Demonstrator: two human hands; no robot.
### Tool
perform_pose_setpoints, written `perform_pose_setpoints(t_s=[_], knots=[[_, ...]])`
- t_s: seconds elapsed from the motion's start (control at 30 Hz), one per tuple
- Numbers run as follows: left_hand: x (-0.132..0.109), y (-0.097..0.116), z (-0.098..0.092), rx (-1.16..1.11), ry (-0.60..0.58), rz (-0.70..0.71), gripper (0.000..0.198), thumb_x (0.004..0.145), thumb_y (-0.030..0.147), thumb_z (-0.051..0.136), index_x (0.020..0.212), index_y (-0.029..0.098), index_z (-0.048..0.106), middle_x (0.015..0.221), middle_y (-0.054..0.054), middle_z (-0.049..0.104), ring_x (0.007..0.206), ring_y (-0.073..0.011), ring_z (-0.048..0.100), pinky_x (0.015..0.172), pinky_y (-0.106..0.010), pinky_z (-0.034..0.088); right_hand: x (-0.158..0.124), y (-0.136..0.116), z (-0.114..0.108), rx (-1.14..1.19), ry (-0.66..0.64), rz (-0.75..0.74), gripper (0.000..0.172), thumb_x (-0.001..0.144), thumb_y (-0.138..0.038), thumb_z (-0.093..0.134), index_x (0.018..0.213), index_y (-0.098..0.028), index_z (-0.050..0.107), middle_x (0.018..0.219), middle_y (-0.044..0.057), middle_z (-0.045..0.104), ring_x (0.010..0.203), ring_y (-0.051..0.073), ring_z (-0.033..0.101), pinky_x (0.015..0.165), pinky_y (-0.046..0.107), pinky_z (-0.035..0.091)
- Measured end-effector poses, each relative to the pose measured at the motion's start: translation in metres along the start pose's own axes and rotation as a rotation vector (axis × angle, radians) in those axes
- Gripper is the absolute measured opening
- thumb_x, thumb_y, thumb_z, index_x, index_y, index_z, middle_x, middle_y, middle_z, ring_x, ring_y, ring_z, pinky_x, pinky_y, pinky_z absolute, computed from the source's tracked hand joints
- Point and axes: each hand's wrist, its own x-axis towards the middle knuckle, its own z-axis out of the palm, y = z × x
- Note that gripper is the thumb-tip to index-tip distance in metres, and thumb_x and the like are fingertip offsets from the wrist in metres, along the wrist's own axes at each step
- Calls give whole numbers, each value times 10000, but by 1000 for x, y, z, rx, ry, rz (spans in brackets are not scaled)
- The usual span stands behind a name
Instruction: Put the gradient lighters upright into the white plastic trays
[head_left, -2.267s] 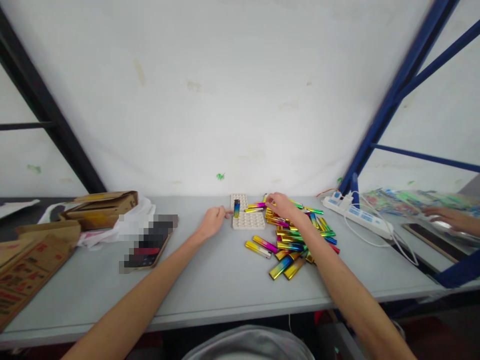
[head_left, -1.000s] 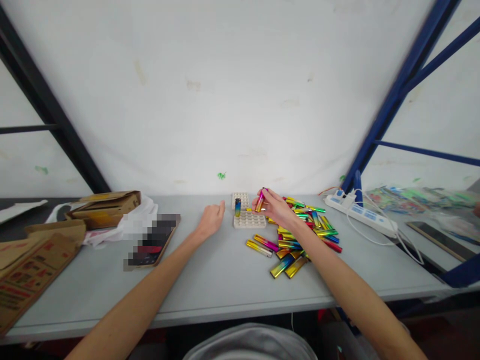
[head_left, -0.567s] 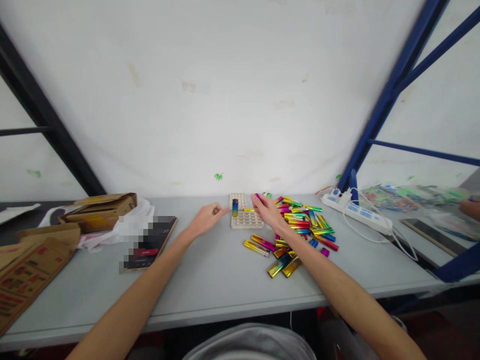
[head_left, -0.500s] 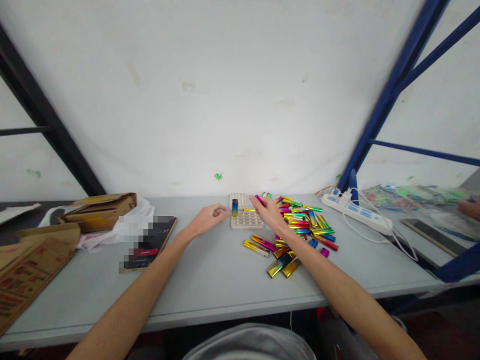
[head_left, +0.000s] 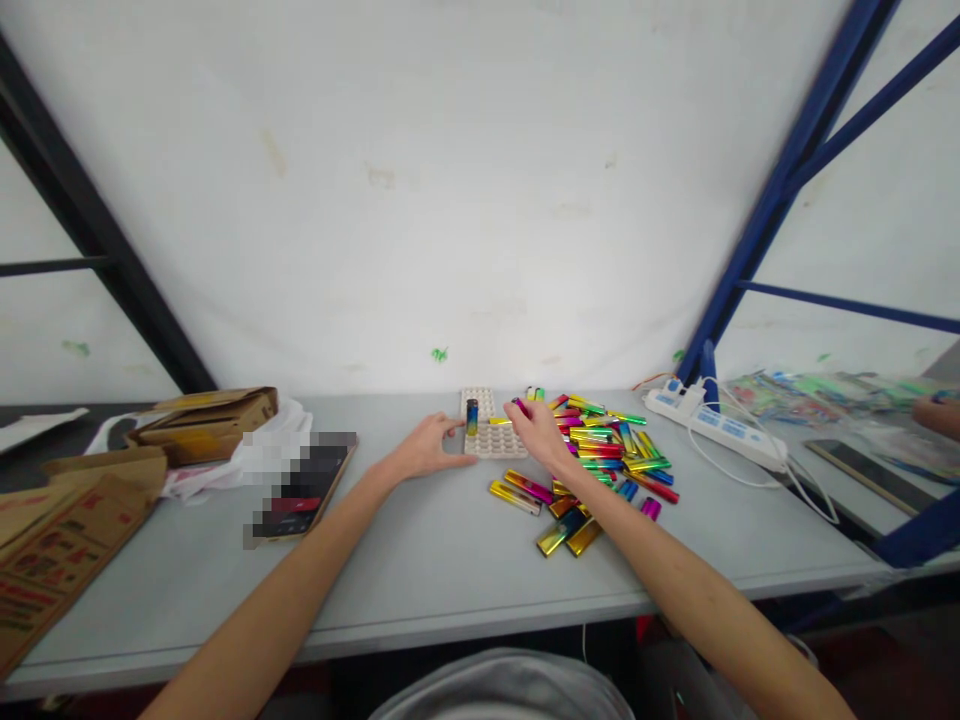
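A pale tray point(head_left: 496, 446) with rows of pockets lies on the desk in front of me. One blue-and-gold lighter point(head_left: 472, 418) stands upright in it, and a yellow lighter point(head_left: 500, 421) lies flat across it. My left hand point(head_left: 431, 447) is open at the tray's left edge, thumb stretched toward the front edge and fingers near the upright lighter. Over the tray's right side, my right hand point(head_left: 538, 434) is closed around a purple lighter point(head_left: 519, 405), mostly hidden by the fingers. A loose pile of shiny multicoloured lighters point(head_left: 600, 450) lies beside and under my right forearm.
At left are a phone-like device point(head_left: 304, 490), a white plastic bag point(head_left: 292, 425) and cardboard boxes point(head_left: 202, 425). A white power strip point(head_left: 716, 425) with cables lies at right, below a blue metal frame point(head_left: 757, 240). Another person's hand point(head_left: 937, 415) shows at the far right.
My left hand has opened wider, its thumb now reaching along the tray's front edge. My right hand has shifted slightly lower, still gripping the purple lighter.
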Motion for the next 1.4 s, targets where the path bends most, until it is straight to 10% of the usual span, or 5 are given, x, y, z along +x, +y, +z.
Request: perform_pose_setpoints(t_s=[0.57, 1.03, 1.4], knots=[[2, 6, 10, 102, 20, 32, 687, 727, 727, 627, 1096, 150, 681, 885, -74, 597, 865, -264, 559, 774, -346, 441, -3, 0, 3, -87, -34, -31, 351, 862, -389, 444, 568, -205, 398, 561, -37, 369, 577, 128, 370, 551, 268, 242], [-1, 5, 7, 17, -6, 75, 692, 707, 678, 692, 1140, 139, 683, 960, -86, 625, 884, -258, 583, 813, -341, 462, -5, 5, 3, -295, -36, -381, 403, 978, -512, 467, 754, -185, 544, 816, 39, 575, 790, 173, 522, 739, 278, 381], [0, 14, 12, 35, 32, 75, 608, 704, 674, 692, 1026, 158, 692, 860, -56, 641, 793, -222, 573, 739, -309, 435, -5, 2, 1, -226, -213, -163, 489, 915, -537, 575, 658, -133, 674, 576, 22, 630, 534, 127, 506, 554, 244, 329]])
